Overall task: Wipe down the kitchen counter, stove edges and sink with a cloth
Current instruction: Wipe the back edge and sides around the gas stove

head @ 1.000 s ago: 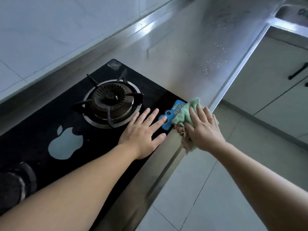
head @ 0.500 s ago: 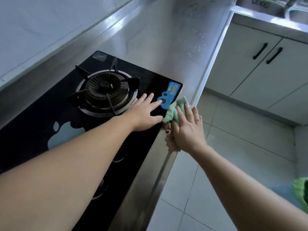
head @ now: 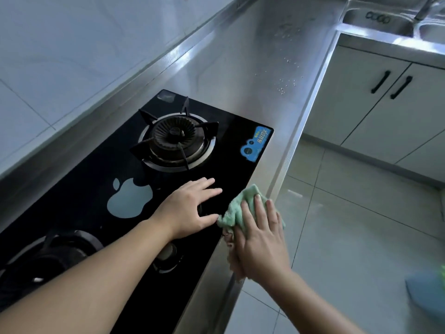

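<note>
Cloth (head: 237, 208) lies lengthwise along stove (head: 240, 169) edge

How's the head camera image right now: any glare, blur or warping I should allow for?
Head view: sharp, no motion blur on the right hand or cloth; bright glare streaks along the steel counter; the black stove glass reads dark; wide-angle bending of counter edges.

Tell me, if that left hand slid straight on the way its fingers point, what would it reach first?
Probably the blue sticker near the stove's far corner. The left hand lies flat on the black glass, fingers aimed up and right, with bare glass in between. The burner sits left of that line.
</note>
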